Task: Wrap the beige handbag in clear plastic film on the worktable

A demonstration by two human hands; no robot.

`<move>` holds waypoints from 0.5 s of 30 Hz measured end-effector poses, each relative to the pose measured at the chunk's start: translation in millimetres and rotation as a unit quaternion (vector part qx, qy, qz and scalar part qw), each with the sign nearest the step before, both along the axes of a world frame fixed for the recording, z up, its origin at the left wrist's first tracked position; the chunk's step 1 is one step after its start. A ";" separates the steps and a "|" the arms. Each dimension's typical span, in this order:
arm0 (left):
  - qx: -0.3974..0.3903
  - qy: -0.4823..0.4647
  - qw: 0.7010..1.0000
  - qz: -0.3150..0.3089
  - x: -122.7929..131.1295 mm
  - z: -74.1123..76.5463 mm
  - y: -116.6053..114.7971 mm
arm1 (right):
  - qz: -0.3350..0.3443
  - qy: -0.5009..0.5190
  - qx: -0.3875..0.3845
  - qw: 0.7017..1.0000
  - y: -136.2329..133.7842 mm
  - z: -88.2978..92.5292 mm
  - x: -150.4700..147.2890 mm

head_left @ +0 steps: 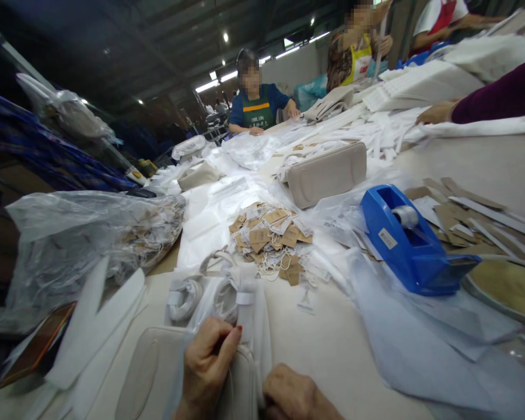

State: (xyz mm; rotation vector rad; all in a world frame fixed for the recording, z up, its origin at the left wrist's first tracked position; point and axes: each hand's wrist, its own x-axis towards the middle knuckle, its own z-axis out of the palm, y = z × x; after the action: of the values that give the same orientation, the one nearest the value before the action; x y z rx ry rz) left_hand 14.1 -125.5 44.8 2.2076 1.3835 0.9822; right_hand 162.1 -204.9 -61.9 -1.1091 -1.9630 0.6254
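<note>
A beige handbag lies at the front edge of the table, with wrapped straps coiled in pale bands above it. My left hand is over the bag, thumb and fingers pinched together; whatever they pinch is hidden. A thin pale cord runs along the bag just beneath that hand. To its right, my right hand is curled beside the bag's edge, its fingertips out of sight. Beyond the straps sits a heap of brown and white hang tags with strings.
A blue tape dispenser stands at right, near paper strips and a round tin. Another beige bag lies behind the tags. Left are a plastic bag and a phone. Co-workers are across the table.
</note>
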 end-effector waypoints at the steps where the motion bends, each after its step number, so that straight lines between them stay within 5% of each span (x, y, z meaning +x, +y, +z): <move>1: 0.034 0.020 0.999 0.003 -14.7 4.9 3.3 | 0.017 0.012 -0.012 1.000 -2.0 3.3 6.4; 3: 0.106 0.054 0.988 0.102 -54.1 12.3 15.0 | 0.016 0.070 -0.016 0.997 -6.0 11.9 14.8; 5: 0.075 0.093 0.966 0.231 -98.1 13.7 30.7 | -0.049 0.177 -0.042 0.982 -7.6 21.9 12.7; 7: -0.078 0.063 0.950 0.296 -134.4 8.2 43.6 | -0.150 0.293 -0.111 0.938 -4.8 30.4 -1.3; 10: -0.298 -0.081 0.908 0.282 -159.4 -5.1 45.1 | -0.237 0.371 -0.180 0.880 6.1 35.5 -31.2; 15: -0.427 -0.225 0.825 0.293 -147.1 -16.3 10.5 | -0.168 0.350 -0.230 0.892 20.0 29.7 -39.4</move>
State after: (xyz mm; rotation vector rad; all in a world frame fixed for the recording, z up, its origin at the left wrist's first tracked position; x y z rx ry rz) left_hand -133.0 -114.9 28.6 0.8430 1.8009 0.7421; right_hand 122.7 -184.9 -32.2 -1.2314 -0.9973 1.1418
